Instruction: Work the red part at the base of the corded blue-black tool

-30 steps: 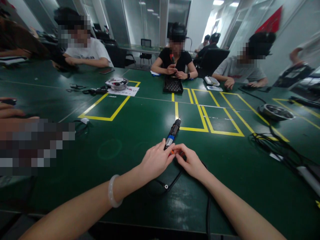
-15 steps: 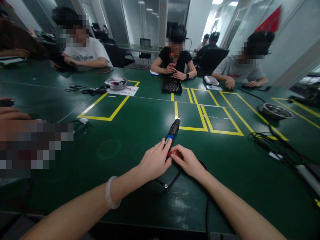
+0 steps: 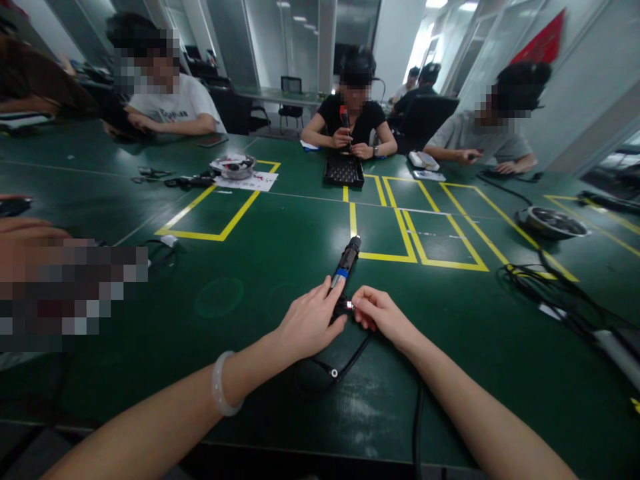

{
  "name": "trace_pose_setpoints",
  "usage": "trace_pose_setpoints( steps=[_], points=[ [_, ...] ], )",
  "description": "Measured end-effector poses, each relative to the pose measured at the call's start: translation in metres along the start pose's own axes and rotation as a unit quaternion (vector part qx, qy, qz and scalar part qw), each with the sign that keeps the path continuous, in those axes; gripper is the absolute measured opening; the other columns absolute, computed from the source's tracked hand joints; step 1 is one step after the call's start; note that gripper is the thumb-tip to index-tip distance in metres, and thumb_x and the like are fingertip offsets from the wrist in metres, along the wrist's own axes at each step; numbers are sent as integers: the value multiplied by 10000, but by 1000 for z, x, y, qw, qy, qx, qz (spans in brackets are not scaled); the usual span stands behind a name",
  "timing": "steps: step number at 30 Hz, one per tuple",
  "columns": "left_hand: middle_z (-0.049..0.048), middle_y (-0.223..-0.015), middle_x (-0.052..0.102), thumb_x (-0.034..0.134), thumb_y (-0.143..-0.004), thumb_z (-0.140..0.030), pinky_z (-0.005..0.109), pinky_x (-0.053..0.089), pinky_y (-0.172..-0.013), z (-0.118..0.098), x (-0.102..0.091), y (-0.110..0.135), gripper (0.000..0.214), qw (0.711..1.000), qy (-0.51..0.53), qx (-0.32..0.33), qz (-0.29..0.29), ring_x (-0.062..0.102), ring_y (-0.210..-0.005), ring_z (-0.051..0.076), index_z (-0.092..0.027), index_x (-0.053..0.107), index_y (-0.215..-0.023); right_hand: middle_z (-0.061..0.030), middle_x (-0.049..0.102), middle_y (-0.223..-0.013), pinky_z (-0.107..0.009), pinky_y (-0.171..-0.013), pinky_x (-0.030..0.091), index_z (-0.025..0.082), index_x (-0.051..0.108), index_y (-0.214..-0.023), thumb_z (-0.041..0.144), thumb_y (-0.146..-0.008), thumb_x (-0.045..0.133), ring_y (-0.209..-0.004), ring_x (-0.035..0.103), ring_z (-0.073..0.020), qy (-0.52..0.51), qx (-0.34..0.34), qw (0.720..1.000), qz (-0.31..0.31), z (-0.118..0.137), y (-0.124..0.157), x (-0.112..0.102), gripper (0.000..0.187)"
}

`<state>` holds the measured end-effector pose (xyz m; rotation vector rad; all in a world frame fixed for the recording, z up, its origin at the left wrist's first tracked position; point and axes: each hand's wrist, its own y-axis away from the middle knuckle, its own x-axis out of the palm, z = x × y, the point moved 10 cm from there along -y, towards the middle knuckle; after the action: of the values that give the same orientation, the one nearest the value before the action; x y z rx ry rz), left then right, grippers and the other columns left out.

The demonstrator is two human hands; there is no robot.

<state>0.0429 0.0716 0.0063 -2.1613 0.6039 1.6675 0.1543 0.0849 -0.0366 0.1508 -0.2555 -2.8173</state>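
A black pen-shaped power tool (image 3: 346,262) with a blue band lies on the green table (image 3: 260,253), tip pointing away from me. My left hand (image 3: 310,323) is closed around its near end, a pale bangle on the wrist. My right hand (image 3: 380,315) pinches a small black plug with a shiny tip (image 3: 347,306) right at the tool's rear end. A black cable (image 3: 345,363) runs from there in a loop back toward me and off the table edge.
Yellow tape rectangles (image 3: 400,233) mark the table beyond the tool. Across sit three people; the middle one has a black tray (image 3: 345,171). A metal bowl on paper (image 3: 235,167) lies at far left, a round fan (image 3: 553,223) and tangled cables (image 3: 560,287) at right.
My right hand has shifted slightly right and back from the tool's end; the red part seen between my fingers earlier is hidden, and a shiny-tipped black plug shows instead. The left hand stays.
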Motion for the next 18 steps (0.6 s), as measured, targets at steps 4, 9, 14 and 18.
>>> trace_pose_setpoints(
  steps=[4, 9, 14, 18],
  points=[
    [220, -1556, 366, 451, -953, -395, 412, 421, -1093, 0, 1, 0, 716, 1000, 1, -1, 8, 430, -1406, 309, -125, 244, -1584, 33, 615, -628, -184, -414, 325, 187, 523, -820, 474, -853, 605, -469, 511, -81, -18, -9, 1000, 20, 1, 2, 4, 300],
    [213, -1561, 361, 440, -964, -398, 407, 416, -1100, -1, 2, -1, 699, 1000, -5, -5, 11, 438, -1401, 306, -130, 256, -1582, 18, 621, -685, -181, -444, 364, 179, 533, -863, 469, -857, 633, -535, 536, -84, -23, -25, 999, 38, 3, 2, 7, 307],
    [201, -1562, 366, 441, -964, -395, 406, 413, -1100, 0, 2, -1, 686, 1000, -8, -7, 9, 438, -1401, 300, -140, 268, -1577, 20, 575, -767, -193, -477, 401, 180, 566, -941, 420, -842, 672, -602, 542, -93, -8, -54, 997, 53, 8, 3, 7, 280],
    [204, -1561, 366, 444, -962, -402, 407, 415, -1097, 2, 2, -1, 692, 1000, -6, -6, 7, 445, -1395, 304, -139, 266, -1577, 13, 571, -797, -211, -533, 417, 179, 588, -972, 355, -861, 660, -615, 516, -88, 7, -75, 994, 76, 10, 5, 9, 221]
  ],
)
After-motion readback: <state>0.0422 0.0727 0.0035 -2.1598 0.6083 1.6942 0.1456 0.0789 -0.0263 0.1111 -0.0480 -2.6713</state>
